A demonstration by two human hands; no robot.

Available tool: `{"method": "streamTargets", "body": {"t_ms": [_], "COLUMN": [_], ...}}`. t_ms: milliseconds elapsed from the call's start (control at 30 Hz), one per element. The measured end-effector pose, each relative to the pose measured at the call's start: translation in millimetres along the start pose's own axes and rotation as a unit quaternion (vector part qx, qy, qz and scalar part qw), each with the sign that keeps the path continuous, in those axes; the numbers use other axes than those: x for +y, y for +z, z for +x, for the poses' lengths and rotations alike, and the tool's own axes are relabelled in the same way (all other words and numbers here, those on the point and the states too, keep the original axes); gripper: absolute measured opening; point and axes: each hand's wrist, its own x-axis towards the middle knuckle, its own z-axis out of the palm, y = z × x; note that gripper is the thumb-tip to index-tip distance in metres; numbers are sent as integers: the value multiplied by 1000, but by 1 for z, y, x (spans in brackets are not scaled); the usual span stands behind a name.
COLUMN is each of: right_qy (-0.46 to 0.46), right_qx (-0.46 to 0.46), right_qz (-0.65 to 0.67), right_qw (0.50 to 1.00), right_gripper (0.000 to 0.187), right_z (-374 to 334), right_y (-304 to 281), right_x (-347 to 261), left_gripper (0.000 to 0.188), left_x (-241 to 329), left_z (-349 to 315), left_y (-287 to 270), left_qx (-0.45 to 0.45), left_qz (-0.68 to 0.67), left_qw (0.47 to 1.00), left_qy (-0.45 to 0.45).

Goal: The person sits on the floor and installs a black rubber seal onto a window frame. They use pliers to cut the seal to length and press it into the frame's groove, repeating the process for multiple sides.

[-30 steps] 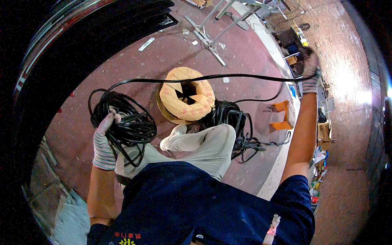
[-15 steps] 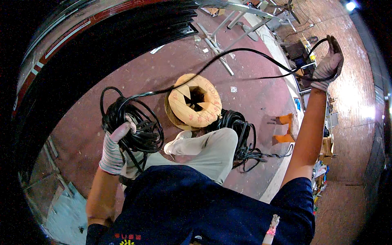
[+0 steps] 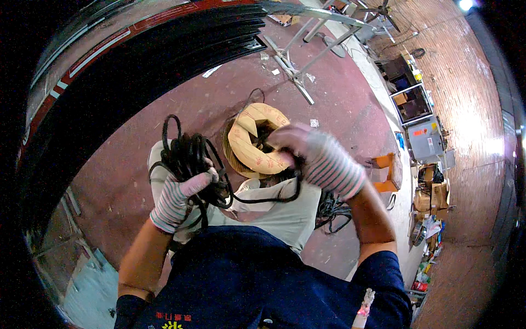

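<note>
My left hand (image 3: pixel 183 197), in a striped knit glove, is closed around a bundled coil of black cable (image 3: pixel 189 156) above my left leg. From the coil, a slack length dips across my lap and rises to my right hand (image 3: pixel 320 156). That hand wears the same kind of glove and is blurred by motion; its fingers appear closed on the cable. Behind and beside it, a ring-shaped roll wrapped in tan paper (image 3: pixel 246 145) lies on the floor, partly covered by my right hand. A thin end of cable rests on the floor just beyond the roll.
Another heap of black cable (image 3: pixel 332 213) lies right of my knee. An orange object (image 3: pixel 389 171) stands farther right. Long dark profiles (image 3: pixel 137 82) are stacked at left, and a metal frame (image 3: pixel 329 46) stands at the far side. Boxes and a grey cabinet (image 3: pixel 426 140) line the right wall.
My right hand has swung from far out at the upper right down and inward, close to the coil. The stretched cable now hangs in a short slack loop. My left hand shifted slightly right.
</note>
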Motion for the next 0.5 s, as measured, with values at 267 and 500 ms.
{"method": "streamTargets", "body": {"t_ms": [267,500], "right_qy": [40,169], "right_qx": [-123,-78], "right_qz": [-230,-135], "right_qw": [964,973], "right_gripper": [51,49], "right_z": [28,-19], "right_y": [59,116], "right_x": [-69,18], "left_gripper": [52,31], "left_x": [-7,-40], "left_z": [-10,-7], "left_y": [27,-8], "left_qx": [-109,8], "left_qz": [-70,90], "left_qw": [988,990], "left_qy": [-88,-107]}}
